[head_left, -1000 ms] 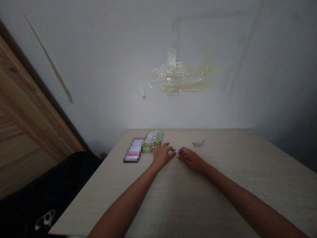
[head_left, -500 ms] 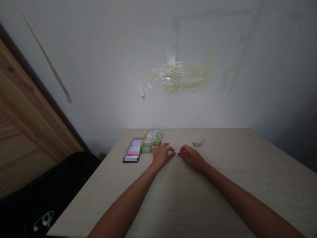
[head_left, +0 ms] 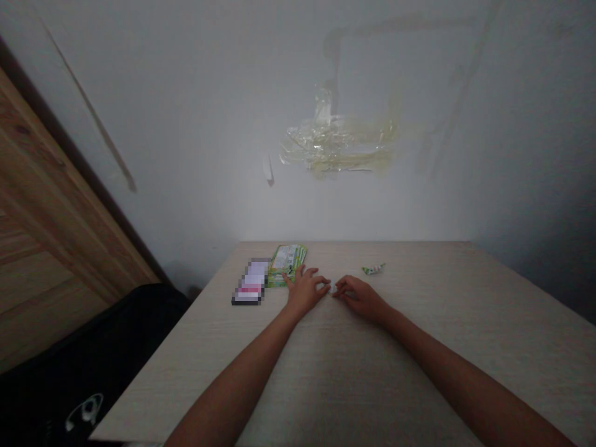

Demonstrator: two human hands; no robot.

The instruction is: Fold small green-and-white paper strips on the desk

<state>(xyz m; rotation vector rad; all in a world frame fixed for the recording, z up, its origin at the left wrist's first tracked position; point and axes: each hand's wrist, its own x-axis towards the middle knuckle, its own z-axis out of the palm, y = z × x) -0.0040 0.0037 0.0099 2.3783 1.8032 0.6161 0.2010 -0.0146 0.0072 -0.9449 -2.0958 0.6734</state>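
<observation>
My left hand (head_left: 306, 292) rests over the table beside the green packet, its thumb and forefinger closed in a pinch and the other fingers spread. Facing it, my right hand (head_left: 358, 293) is closed, with thumb and fingertips pressed together. Between the two sets of fingertips is a tiny pale piece (head_left: 331, 289), mostly hidden and too small to name. A flat green and white printed packet (head_left: 287, 256) lies under the outer fingers of my left hand. Beyond my right hand lies a small crumpled green and white wrapper (head_left: 373, 269).
A phone-like device (head_left: 251, 282) with a blurred-out screen lies left of the packet. The pale wooden table (head_left: 344, 385) meets a wall (head_left: 209, 155) with peeling clear tape (head_left: 339, 146). A black bag (head_left: 93, 366) and wooden panelling (head_left: 56, 180) stand at the left.
My right fingertips have shifted slightly down and toward the left hand, covering more of the tiny piece. The left hand stays nearly in place.
</observation>
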